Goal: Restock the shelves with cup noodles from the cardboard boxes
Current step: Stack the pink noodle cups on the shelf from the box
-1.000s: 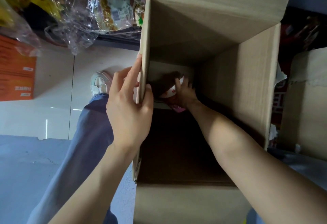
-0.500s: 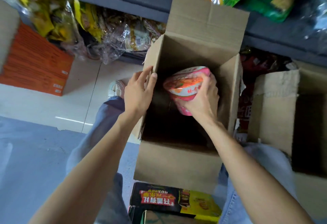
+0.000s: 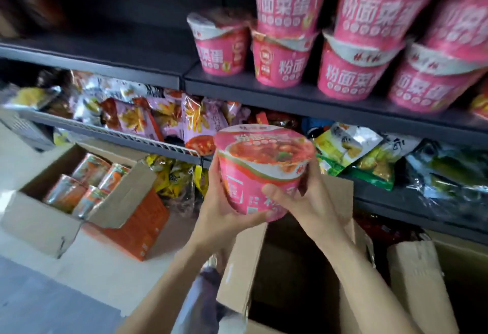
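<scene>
A pink cup noodle (image 3: pixel 260 167) with a red soup picture on its lid is held upright above the open cardboard box (image 3: pixel 245 262). My left hand (image 3: pixel 224 207) cups its left side and base. My right hand (image 3: pixel 306 201) grips its right side, thumb across the front. On the dark shelf (image 3: pixel 290 93) above, several matching pink cup noodles (image 3: pixel 282 61) stand in stacked rows, filling the right part. The shelf's left part is bare. The inside of the box below my hands is dark.
Bagged snacks (image 3: pixel 163 117) fill the wire-fronted shelf below, green packets (image 3: pixel 353 154) to the right. A second open box (image 3: pixel 66 196) with orange-wrapped cups sits on the floor at left, beside an orange carton (image 3: pixel 140 225). Another cardboard box (image 3: pixel 427 288) stands at lower right.
The cup noodle has come up out of the box. My left hand left the box flap and joined the right on the cup. The view swung upward to the shelves.
</scene>
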